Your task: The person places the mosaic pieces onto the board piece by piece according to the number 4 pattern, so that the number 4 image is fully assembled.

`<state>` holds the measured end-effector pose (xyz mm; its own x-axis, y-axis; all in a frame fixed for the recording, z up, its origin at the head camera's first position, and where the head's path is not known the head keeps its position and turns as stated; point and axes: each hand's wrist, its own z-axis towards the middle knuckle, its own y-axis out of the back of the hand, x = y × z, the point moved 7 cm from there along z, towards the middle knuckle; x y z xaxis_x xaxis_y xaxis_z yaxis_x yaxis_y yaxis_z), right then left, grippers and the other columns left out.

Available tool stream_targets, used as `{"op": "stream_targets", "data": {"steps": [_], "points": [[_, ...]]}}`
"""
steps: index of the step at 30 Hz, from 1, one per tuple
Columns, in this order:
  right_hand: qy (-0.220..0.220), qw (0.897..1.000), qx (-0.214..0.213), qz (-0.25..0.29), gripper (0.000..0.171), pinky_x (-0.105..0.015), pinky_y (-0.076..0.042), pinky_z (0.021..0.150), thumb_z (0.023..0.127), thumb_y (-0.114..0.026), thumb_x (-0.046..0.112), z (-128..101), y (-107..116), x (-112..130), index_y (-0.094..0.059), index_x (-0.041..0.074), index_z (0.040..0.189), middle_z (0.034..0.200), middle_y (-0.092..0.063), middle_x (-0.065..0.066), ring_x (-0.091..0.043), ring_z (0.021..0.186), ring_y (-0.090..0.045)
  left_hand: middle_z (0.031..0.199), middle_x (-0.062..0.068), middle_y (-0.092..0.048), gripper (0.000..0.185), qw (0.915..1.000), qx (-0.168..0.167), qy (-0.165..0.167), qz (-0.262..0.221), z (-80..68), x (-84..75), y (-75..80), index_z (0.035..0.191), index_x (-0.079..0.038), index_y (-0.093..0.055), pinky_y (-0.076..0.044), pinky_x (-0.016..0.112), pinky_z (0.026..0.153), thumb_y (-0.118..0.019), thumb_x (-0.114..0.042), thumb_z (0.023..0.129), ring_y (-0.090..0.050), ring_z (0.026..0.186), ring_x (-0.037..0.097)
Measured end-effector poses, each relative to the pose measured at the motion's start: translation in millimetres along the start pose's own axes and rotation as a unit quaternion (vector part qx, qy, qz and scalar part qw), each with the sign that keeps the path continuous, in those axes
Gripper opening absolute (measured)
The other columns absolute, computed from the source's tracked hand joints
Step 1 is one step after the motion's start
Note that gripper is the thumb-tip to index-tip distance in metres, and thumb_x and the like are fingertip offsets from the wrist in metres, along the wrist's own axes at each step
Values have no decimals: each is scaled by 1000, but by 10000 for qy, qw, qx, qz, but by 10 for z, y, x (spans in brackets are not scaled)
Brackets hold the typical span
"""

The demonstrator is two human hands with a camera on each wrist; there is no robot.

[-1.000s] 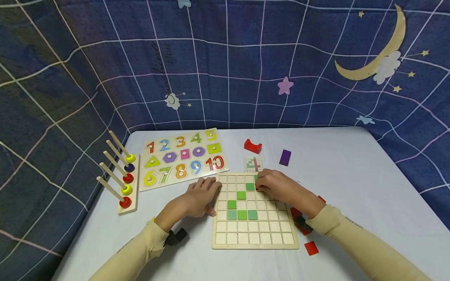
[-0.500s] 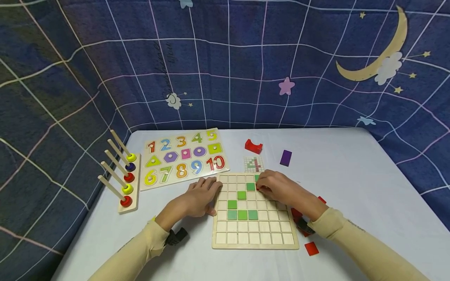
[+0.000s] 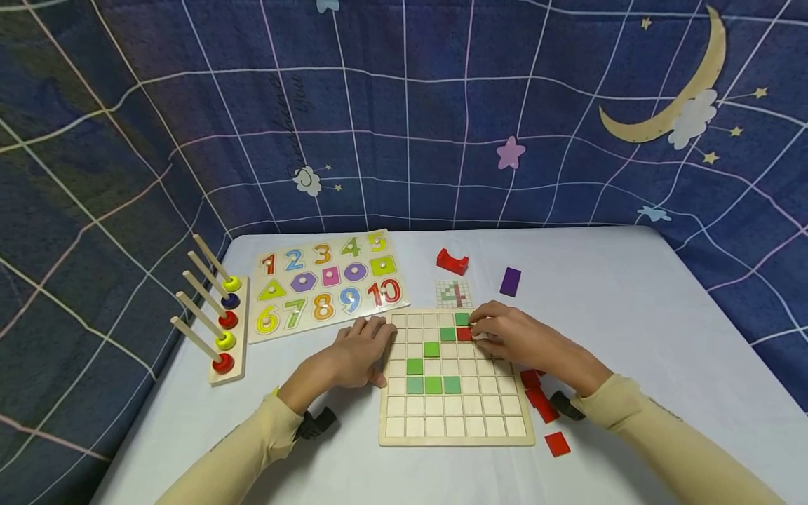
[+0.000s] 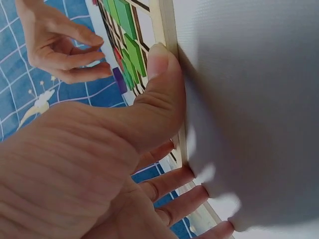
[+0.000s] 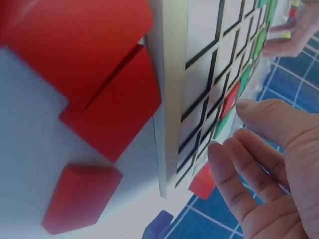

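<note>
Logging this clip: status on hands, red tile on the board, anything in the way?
Left hand touching board, left edge; right hand loose by red tile, not gripping. Red tile on board, next to green tiles. Nothing seen in the way.

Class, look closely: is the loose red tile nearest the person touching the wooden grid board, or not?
Apart. The head view shows it: white tablecloth lies between the red tile and the near right corner of the board.

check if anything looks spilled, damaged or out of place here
Nothing looks spilled or damaged. Only the loose red tiles look untidy: they lie at mixed angles along the right side of the board, while the green tiles line up with its grid.
</note>
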<state>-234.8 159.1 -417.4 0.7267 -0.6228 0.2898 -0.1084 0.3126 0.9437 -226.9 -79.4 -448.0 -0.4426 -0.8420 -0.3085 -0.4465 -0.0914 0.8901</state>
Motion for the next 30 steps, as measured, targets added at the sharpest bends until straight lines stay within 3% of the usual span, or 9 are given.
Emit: {"op": "stream_targets", "data": {"steps": [9,13,18,22,27,30], "points": [[168,9996,-210,7,13,-34,-64,84,90,-81,-2,-124,167,9,-80,3,102,109,-75,-10,-23,100,-71,165,21,-33,83,10000,-37,-30,51,17,-2,4,157,-5,-34,-33,69,120,-81,-31,94,-34,149,42],[-46,9997,-229,63,15,-33,-64,81,89,-82,-2,-233,247,-52,-80,5,102,105,-75,-6,-19,96,-69,163,21,-36,80,10000,-49,-45,18,12,-9,5,155,-6,-35,-34,69,119,-81,-30,94,-36,146,42],[-597,9977,-308,88,16,-36,-65,81,88,-83,-2,-444,350,-201,-81,6,102,104,-76,-5,-19,94,-71,162,21,-36,81,10000,-64,-59,34,1,-7,-4,154,-6,-35,-35,69,118,-81,-32,93,-37,145,42],[-1159,9931,-193,48,11,-31,-62,73,88,-83,0,-632,385,-382,-80,8,95,98,-73,-4,-18,86,-66,163,21,-35,80,10000,-40,-42,40,-7,-15,-1,155,-6,-35,-34,68,119,-80,-32,93,-36,146,41],[-2432,9690,423,91,10,-25,-46,60,84,-83,9,-868,332,-650,-73,9,83,80,-60,-2,-14,73,-52,163,20,-35,80,10000,-32,-32,61,-4,-19,0,154,-7,-35,-34,68,120,-80,-32,94,-36,146,41],[-2761,9573,842,167,17,-25,-44,61,80,-85,11,-956,272,-714,-70,6,85,79,-59,-3,-15,73,-50,162,20,-35,80,10000,-37,-26,69,-7,-21,7,154,-7,-35,-34,68,120,-80,-31,94,-35,146,41]]}}
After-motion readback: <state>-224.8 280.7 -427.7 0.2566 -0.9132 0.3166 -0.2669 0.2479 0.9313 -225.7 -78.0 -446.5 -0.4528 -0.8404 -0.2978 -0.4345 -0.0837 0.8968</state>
